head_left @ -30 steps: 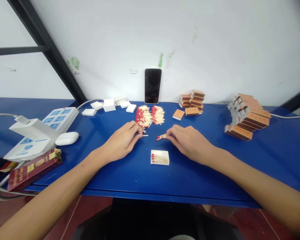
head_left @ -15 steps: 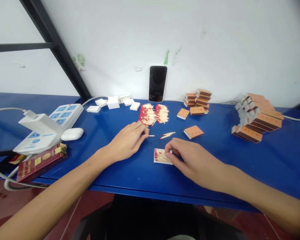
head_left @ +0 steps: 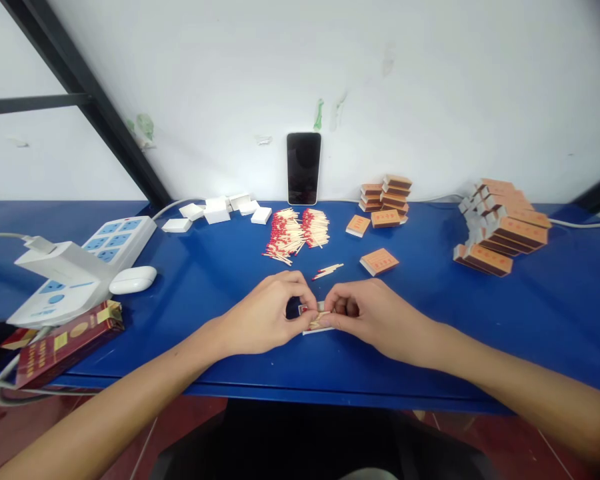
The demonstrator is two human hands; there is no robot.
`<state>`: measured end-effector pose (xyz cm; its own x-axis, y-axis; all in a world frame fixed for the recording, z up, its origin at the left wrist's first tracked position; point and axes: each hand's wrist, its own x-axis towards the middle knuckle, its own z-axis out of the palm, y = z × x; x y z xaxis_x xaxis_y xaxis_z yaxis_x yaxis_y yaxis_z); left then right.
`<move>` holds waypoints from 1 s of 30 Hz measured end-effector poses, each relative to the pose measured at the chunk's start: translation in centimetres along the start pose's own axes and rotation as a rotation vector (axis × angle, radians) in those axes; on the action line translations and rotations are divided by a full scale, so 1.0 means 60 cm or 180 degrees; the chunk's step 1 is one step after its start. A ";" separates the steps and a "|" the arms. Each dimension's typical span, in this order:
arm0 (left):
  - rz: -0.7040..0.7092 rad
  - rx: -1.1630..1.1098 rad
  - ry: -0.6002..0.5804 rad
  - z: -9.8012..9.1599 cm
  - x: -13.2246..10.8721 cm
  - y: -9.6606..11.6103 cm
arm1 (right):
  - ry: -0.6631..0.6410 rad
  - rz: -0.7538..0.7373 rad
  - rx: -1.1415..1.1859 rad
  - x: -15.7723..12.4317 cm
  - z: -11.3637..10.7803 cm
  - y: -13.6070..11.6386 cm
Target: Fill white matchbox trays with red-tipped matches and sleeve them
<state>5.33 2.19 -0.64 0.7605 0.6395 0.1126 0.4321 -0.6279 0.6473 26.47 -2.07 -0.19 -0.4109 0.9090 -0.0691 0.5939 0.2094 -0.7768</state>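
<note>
A small white matchbox tray [head_left: 319,331] with red-tipped matches in it lies on the blue table near the front edge. My left hand [head_left: 273,317] is at the tray's left side, thumb and forefinger pinched on a match over it. From the right, my right hand [head_left: 380,320] reaches to the tray with its fingers closed at the matches; what it grips is hidden. Just behind the hands lie a few loose matches [head_left: 327,271]. Two match piles, a left pile [head_left: 286,232] and a right pile [head_left: 316,228], lie farther back. A closed orange matchbox [head_left: 379,261] rests behind my right hand.
White trays [head_left: 217,211] lie at the back left, beside a phone [head_left: 303,168] leaning on the wall. Stacked matchboxes [head_left: 396,193] and a larger matchbox heap [head_left: 510,223] stand to the right. A power strip [head_left: 120,239], earbud case [head_left: 133,280] and dark red box [head_left: 70,343] occupy the left.
My left hand has come from beside the match pile, bringing a match, forward and right to the tray. My right hand stays at the tray. The view has shifted slightly.
</note>
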 end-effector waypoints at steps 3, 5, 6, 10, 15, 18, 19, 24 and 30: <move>-0.0006 -0.0170 -0.0050 -0.001 0.003 -0.002 | -0.0159 0.0177 0.0449 0.010 -0.005 0.007; 0.0035 -0.0294 -0.0097 -0.002 0.005 -0.003 | -0.0382 0.0251 0.0679 0.018 -0.010 0.010; 0.0056 -0.0345 -0.0113 -0.002 0.005 -0.003 | -0.0490 0.0267 0.0746 0.022 -0.013 0.011; 0.0051 -0.0426 -0.0135 -0.002 0.003 -0.003 | -0.0739 0.0339 0.0696 0.034 -0.027 0.009; 0.0079 -0.0241 0.0004 0.001 -0.002 0.000 | -0.0255 0.0122 -0.0019 0.043 -0.043 0.023; 0.0101 -0.0111 0.0087 0.001 -0.003 0.001 | 0.0677 -0.0469 -0.1282 0.048 -0.046 0.043; 0.0115 -0.0027 0.0151 0.000 -0.003 0.000 | 0.0745 -0.0606 -0.1571 0.050 -0.046 0.049; 0.0235 0.0799 0.0685 -0.010 0.000 -0.025 | 0.0470 -0.0675 -0.1687 0.057 -0.050 0.059; -0.0079 0.1535 0.0808 -0.038 0.004 -0.076 | -0.0198 -0.0363 -0.1433 0.046 -0.073 0.041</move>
<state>2.43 6.22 -1.85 0.6321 0.7062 0.3189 0.6672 -0.7053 0.2396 29.80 2.55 0.42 -0.5237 0.8506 -0.0472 0.7778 0.4548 -0.4337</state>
